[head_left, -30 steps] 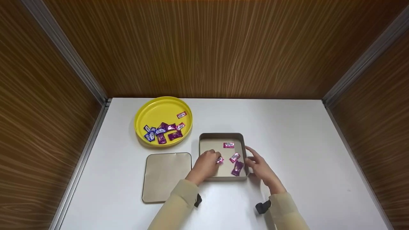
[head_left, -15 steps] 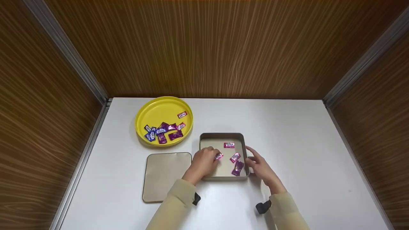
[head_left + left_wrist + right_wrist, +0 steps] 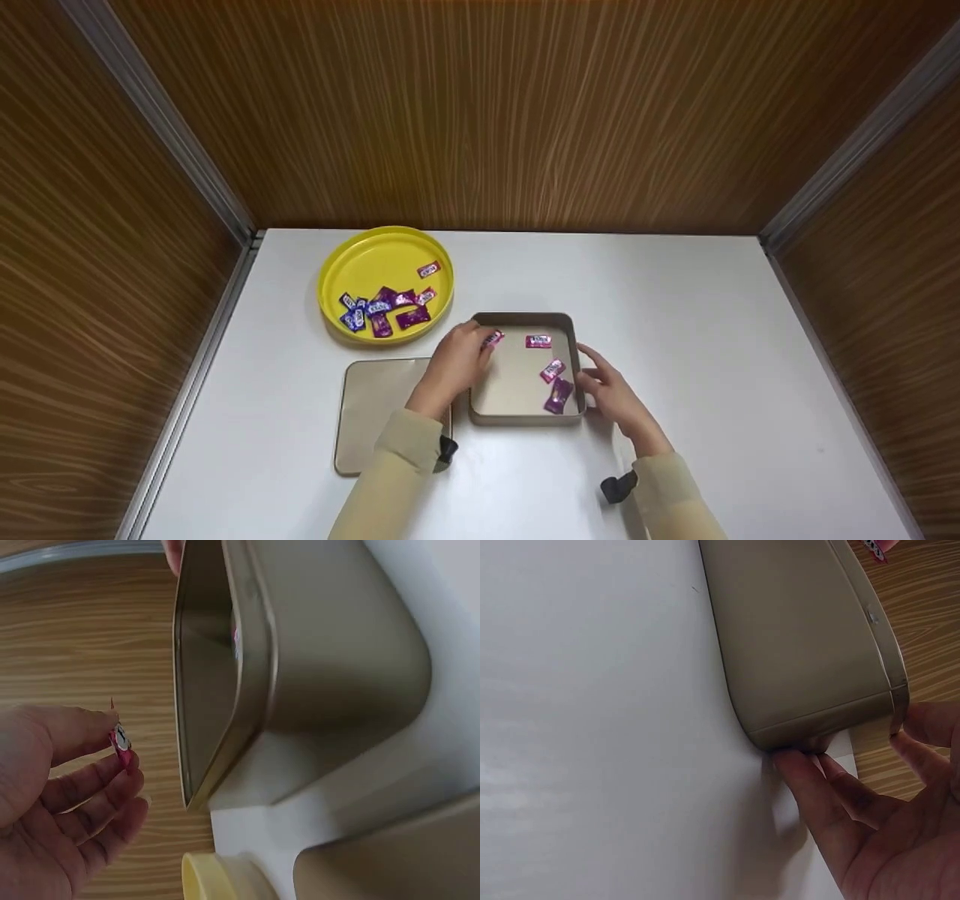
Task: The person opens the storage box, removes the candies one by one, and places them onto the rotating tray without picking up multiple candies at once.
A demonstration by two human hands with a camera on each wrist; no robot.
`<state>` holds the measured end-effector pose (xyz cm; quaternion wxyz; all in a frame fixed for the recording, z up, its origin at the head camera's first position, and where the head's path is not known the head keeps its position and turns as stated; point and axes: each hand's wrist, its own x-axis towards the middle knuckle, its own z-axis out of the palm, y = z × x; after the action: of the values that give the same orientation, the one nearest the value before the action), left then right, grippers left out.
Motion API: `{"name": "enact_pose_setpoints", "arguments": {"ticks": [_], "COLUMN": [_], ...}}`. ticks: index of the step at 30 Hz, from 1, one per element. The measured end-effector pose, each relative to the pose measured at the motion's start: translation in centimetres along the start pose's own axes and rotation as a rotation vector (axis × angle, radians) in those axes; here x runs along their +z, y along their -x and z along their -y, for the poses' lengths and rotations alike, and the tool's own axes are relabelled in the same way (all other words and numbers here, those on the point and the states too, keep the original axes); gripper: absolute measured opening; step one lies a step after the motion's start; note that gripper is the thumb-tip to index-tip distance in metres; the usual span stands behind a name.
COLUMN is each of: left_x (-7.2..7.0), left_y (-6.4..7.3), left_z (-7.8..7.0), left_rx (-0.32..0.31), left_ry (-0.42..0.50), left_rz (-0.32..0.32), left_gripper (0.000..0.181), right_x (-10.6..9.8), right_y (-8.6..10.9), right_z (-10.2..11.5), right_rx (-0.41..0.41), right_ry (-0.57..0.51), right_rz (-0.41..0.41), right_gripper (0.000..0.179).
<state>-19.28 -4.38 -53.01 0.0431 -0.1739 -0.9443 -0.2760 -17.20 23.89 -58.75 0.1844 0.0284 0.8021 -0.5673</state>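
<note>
My left hand (image 3: 454, 364) pinches a small pink-wrapped candy (image 3: 121, 741) between thumb and forefinger, over the left back corner of an open beige square tin (image 3: 525, 420). Its other fingers are loosely bent below, holding nothing. My right hand (image 3: 611, 390) stays at the tin's right side with fingertips touching the outer wall and rim, fingers mostly extended. Inside the tin lie two pink candies, one near the back (image 3: 538, 342), the other at right of the middle (image 3: 553, 370). A larger purple-wrapped candy (image 3: 558, 396) lies in the right front corner.
A round yellow tray (image 3: 375, 259) at the back left bears several blue, purple and pink candies. The flat beige lid (image 3: 367, 420) lies left of the tin, partly under my left forearm. Wood-grain walls (image 3: 510, 112) enclose the white table (image 3: 675, 315).
My left hand has moved left and away from me with the pink candy, from the tin's left middle to its left back corner. The right hand and tin keep their places.
</note>
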Motion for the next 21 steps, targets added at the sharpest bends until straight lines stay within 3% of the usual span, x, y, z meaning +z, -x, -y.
{"name": "enact_pose_setpoints", "arguments": {"ticks": [6,16,21], "left_x": [-1.3,-2.3,-2.6], "left_y": [-0.1,0.2,0.3], "left_z": [1.6,3.7,5.0], "left_rx": [-0.012,-0.058,-0.092], "left_ry": [0.051,-0.002,-0.022], "left_rz": [-0.025,-0.038,-0.074], "left_gripper": [0.019,0.016,0.017], "right_x": [0.1,0.1,0.1], "right_y": [0.3,0.1,0.2], "right_z": [0.6,0.0,-0.1], "right_rx": [0.007,0.009,0.001], "right_ry": [-0.008,-0.036,-0.035], "right_rz": [0.004,0.014,0.016], "right_gripper": [0.056,0.056,0.056]}}
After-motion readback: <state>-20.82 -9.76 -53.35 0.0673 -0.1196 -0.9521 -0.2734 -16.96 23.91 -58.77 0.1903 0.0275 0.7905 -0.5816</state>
